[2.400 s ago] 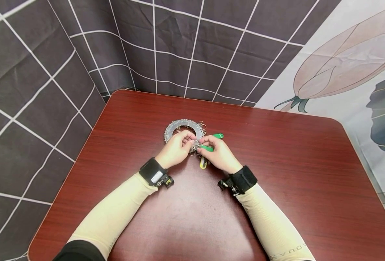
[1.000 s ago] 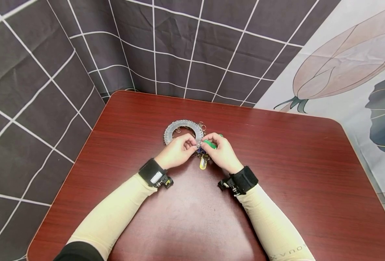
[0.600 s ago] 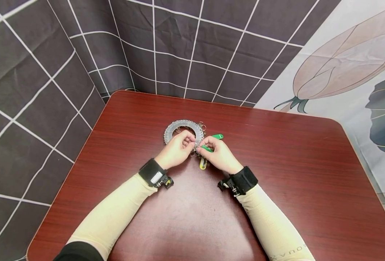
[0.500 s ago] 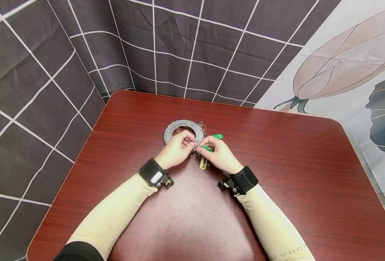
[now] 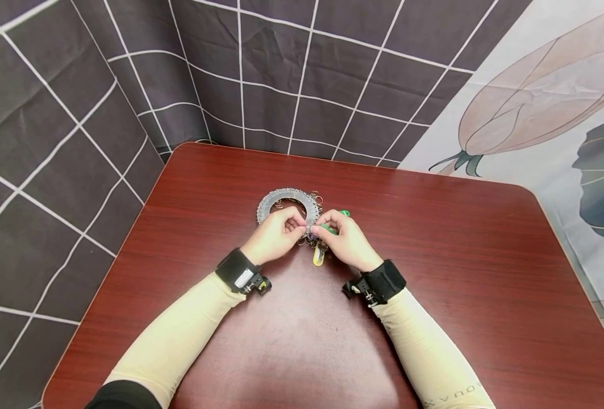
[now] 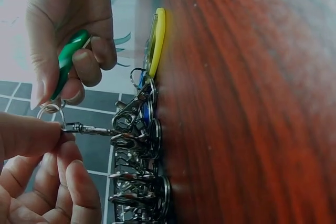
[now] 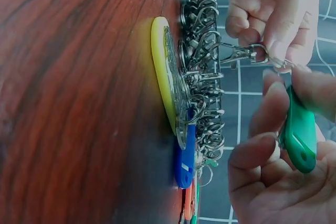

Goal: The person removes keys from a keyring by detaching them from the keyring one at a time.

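Note:
In the head view, my left hand [image 5: 275, 237] and right hand [image 5: 348, 241] meet at the near right edge of a grey ring-shaped holder [image 5: 266, 205] rimmed with metal clasps. My left thumb and index finger pinch the end of a swivel clasp [image 6: 89, 129], whose hook end reaches the row of clasps. Between the two hands is a split ring [image 6: 63, 112], partly covered by fingertips. My right hand holds a green key tag [image 7: 301, 129], curled fingers around it and fingertips right at the split ring.
A yellow-edged tag [image 7: 161, 56], a blue tag [image 7: 185, 167] and a red tag [image 7: 189, 203] hang beside the clasps. Another green tag [image 5: 345, 213] pokes out behind my right hand. The dark red table [image 5: 434, 272] lies under everything, with a grey checked curtain [image 5: 276, 62] behind it.
My right fingers have shifted up and changed their hold over the last half second. They now cover more of both green tags, and more of the yellow tag shows. My left hand has barely moved.

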A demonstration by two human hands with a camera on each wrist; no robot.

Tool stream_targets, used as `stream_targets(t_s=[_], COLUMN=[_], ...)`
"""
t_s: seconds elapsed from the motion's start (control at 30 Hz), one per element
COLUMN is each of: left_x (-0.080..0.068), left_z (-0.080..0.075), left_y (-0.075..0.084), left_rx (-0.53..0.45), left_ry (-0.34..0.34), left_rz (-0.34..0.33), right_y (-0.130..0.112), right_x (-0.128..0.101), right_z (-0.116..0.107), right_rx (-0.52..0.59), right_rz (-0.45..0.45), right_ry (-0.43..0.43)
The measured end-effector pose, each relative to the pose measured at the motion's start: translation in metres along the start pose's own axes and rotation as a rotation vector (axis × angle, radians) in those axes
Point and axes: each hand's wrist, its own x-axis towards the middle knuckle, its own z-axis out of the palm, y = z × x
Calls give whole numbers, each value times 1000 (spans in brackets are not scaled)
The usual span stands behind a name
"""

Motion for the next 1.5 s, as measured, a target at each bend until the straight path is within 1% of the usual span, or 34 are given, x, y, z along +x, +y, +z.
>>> stream_targets(t_s=[0.1,0.23,0.27,0.47,0.53,0.63,0.73,0.87,0.93,1.07,1.27,1.37,1.5], left_x=[0,1,1,0,0,0,1,2,2,1,0,0,0], left_z=[0,-1,-1,-3,-3,-5,-7,-7,-7,-7,-8,-8,-6], left_y=[2,5,5,3,3,2,3,3,2,1,4,5,6], left_rx=[1,25,28,39,48,63,68,48,38,32,48,40,30], left_ry=[-18,-55,-65,-101,-99,-71,-26,8,16,23,-10,-47,-89], left_rz=[-17,-50,-55,-50,-46,-35,-16,4,10,16,6,0,-15], right_y=[-16,-38,-39,-39,-34,-18,-3,3,4,4,-1,-15,-35], right_x=[-4,-9,-10,-9,-8,-3,0,0,0,0,0,-3,-9], right_z=[-2,-4,-4,-3,-2,0,2,4,5,5,4,3,1], right_rx=[-19,-28,-23,-6,-2,10,30,50,60,56,-10,-30,-16], right_rz=[4,-2,-4,-2,-4,-4,10,19,14,3,-7,-18,-24], right_ry=[31,44,47,43,38,26,-2,-42,-49,-35,-6,1,-4])
